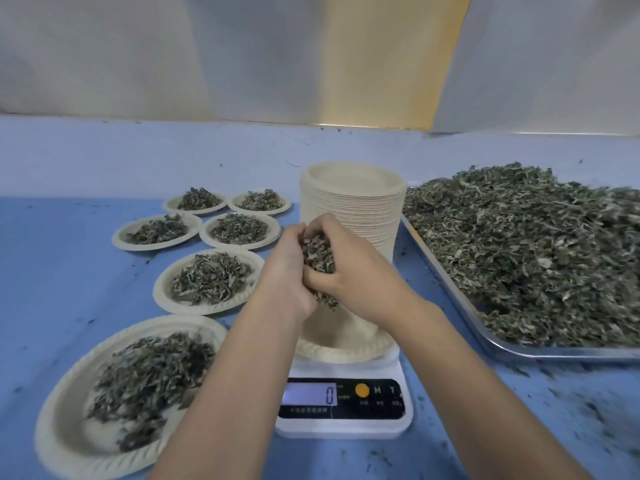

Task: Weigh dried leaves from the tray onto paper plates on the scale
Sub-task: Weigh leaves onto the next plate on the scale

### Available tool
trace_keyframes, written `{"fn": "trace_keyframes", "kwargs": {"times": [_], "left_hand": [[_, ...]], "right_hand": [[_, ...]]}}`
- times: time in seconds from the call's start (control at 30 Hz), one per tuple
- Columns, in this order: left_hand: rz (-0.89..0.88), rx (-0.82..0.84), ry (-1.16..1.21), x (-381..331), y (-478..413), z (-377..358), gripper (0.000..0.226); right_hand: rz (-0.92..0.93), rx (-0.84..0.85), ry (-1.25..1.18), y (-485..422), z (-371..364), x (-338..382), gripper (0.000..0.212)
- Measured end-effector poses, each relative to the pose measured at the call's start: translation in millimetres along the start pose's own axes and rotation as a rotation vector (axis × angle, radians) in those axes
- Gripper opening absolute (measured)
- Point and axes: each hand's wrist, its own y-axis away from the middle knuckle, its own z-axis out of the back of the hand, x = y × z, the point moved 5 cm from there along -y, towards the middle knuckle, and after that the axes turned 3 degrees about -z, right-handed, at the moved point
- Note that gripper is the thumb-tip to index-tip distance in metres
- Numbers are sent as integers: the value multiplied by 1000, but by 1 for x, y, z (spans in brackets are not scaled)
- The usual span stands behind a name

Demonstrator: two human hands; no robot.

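My left hand (284, 268) and my right hand (349, 268) are cupped together around a clump of dried leaves (318, 259), held above a paper plate (346, 346) on the white scale (343, 407). The scale display reads 0. The plate looks bare where it shows; my hands hide its middle. A metal tray (450, 278) heaped with dried leaves (536, 244) lies at the right.
A tall stack of paper plates (353, 209) stands just behind my hands. Several filled paper plates sit to the left, the nearest (69, 410) at the front left. Leaf crumbs litter the blue table (52, 271). A pale curtain hangs behind.
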Motion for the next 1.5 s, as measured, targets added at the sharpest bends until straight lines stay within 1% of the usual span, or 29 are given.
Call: {"fn": "trace_keyframes", "kwargs": {"times": [0.1, 0.27, 0.4, 0.53, 0.6, 0.67, 0.73, 0.83, 0.87, 0.9, 1.03, 1.1, 1.2, 1.3, 1.4, 1.5], "left_hand": [[28, -9, 29, 2, -1, 1, 33], [53, -8, 47, 4, -5, 2, 31], [38, -36, 85, 3, -11, 6, 29], [-1, -101, 182, -3, -16, 17, 22], [-9, -96, 274, -8, -17, 21, 26], [-26, -87, 306, -14, -17, 24, 32], [-37, -76, 321, -18, -17, 25, 32], [-51, -68, 367, -21, -18, 27, 32], [-52, -70, 372, -22, -18, 27, 32], [-52, -69, 372, -21, -17, 27, 31], [-50, -43, 354, -20, -15, 22, 29], [-53, -29, 324, -18, -13, 18, 28], [-52, -20, 265, -15, -11, 12, 26], [-29, -24, 202, -10, -11, 10, 23], [-23, -19, 158, -7, -11, 8, 23], [-59, -44, 144, -9, -11, 9, 21]], "right_hand": [[0, -39, -63, 4, 2, -1, 46], [-1, -53, -46, 6, 7, -6, 56], [-22, -20, -37, 7, 14, -13, 55], [-27, 19, 8, 11, 16, -18, 51], [-34, 35, 41, 11, 15, -21, 51], [-40, 54, 82, 11, 13, -25, 52], [-69, 60, 104, 10, 10, -28, 59], [-137, 38, 135, 9, 12, -31, 75], [-152, 13, 143, 8, 14, -32, 73], [-162, -23, 140, 7, 17, -33, 65], [-159, -152, 95, 6, 24, -35, 26], [-142, -183, 45, 6, 24, -31, 18], [-134, -226, -87, 7, 22, -22, 15], [-125, -234, -216, 8, 17, -12, 26], [-103, -180, -201, 9, 11, -5, 40], [-80, -161, -168, 10, 7, -2, 46]]}}
